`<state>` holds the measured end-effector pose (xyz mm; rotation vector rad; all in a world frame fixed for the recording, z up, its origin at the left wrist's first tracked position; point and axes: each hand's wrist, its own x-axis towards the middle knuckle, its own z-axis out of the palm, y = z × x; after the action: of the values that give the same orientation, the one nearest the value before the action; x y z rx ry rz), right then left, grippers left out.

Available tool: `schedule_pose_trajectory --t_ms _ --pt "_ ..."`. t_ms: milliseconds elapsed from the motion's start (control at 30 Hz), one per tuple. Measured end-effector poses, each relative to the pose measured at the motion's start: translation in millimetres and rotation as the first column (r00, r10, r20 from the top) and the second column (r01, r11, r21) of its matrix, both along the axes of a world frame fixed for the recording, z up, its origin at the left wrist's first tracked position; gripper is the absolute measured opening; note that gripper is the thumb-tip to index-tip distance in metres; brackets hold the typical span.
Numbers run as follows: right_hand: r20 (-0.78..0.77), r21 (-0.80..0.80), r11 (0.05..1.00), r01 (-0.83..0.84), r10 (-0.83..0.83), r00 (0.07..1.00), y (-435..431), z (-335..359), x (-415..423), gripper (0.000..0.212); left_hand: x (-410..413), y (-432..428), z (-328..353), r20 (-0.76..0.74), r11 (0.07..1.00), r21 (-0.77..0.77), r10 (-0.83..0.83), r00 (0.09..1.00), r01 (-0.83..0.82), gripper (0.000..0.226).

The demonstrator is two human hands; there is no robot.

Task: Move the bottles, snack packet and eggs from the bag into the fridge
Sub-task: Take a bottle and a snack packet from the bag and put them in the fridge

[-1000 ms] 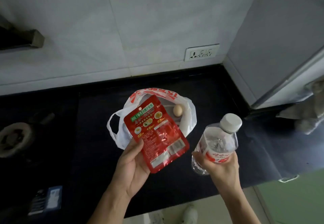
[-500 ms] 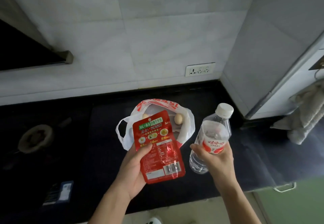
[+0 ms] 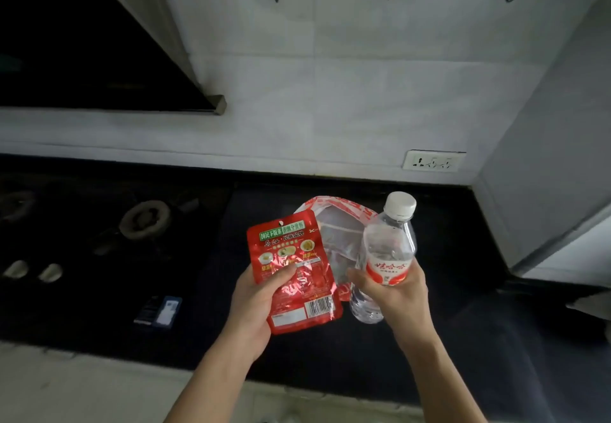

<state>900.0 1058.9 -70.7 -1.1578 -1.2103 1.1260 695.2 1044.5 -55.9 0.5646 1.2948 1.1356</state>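
My left hand (image 3: 254, 300) pinches the snack packet (image 3: 294, 270), surely light and crinkly, by its left edge beside the bag (image 3: 334, 227); my right hand (image 3: 396, 293) wraps the bottle (image 3: 388, 250) at its label, likely slick, before the bag

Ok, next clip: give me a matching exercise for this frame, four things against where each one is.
Things
1. snack packet
2. water bottle
3. plastic bag
4. wall socket

Places
A. on the dark counter, behind both hands
B. gripped by the right hand
C. on the tiled wall
D. gripped by the left hand

Pairs: 1-D, 2-B, 3-A, 4-C.
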Motion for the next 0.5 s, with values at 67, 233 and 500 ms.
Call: schedule_pose_trajectory --t_ms 67,233,500 --pt "-0.005 0.008 0.997 -0.074 0.074 0.997 2 6 -2 0.062 0 -9 5 0.003 0.999 -0.004 0.053 0.999 -0.053 0.033" --pt "0.014 0.000 0.973 -0.231 0.231 0.973 2 16 -6 0.059 4 -45 10 -0.034 0.976 -0.013 0.218 0.975 -0.219 0.031" --pt "0.123 -0.142 0.875 -0.464 0.480 0.868 -15 -13 -46 0.050 -3 -132 6 -0.120 0.836 -0.016 0.543 0.831 -0.548 0.030"
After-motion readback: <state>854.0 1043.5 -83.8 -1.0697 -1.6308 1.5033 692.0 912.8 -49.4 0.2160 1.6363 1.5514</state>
